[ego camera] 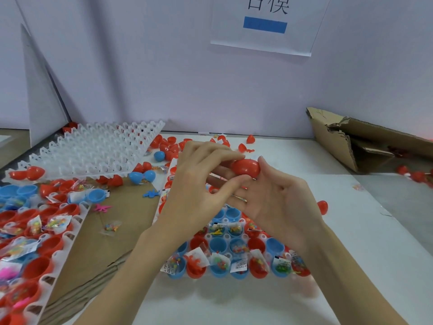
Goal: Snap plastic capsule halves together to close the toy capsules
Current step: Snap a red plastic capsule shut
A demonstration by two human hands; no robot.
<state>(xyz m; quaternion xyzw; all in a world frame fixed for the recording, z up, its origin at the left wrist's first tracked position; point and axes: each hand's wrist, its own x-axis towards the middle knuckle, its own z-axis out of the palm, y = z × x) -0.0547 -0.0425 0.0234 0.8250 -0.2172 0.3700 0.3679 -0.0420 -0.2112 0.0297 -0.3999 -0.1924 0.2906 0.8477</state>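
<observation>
White and smooth, the table [257, 301] runs from wall to near edge, with a flat sheet of brown corrugated cardboard [121, 221] lying on its left part. At the back left, an empty white moulded plastic tray [93, 148] with rows of round cups rests tilted on loose shells. Another white cupped tray [225, 238] sits under the hands, holding glossy blue and red capsule halves [239, 259], many stuffed with crinkly clear toy packets. A torn brown cardboard box [351, 141] lies at the right. Above the tray, the left hand [199, 179] and right hand [274, 202] meet around a shiny red egg-shaped plastic capsule [247, 167]; left fingers [225, 158] pinch it from above and below, the right thumb touching its end, remaining right fingers loosely spread beneath.
</observation>
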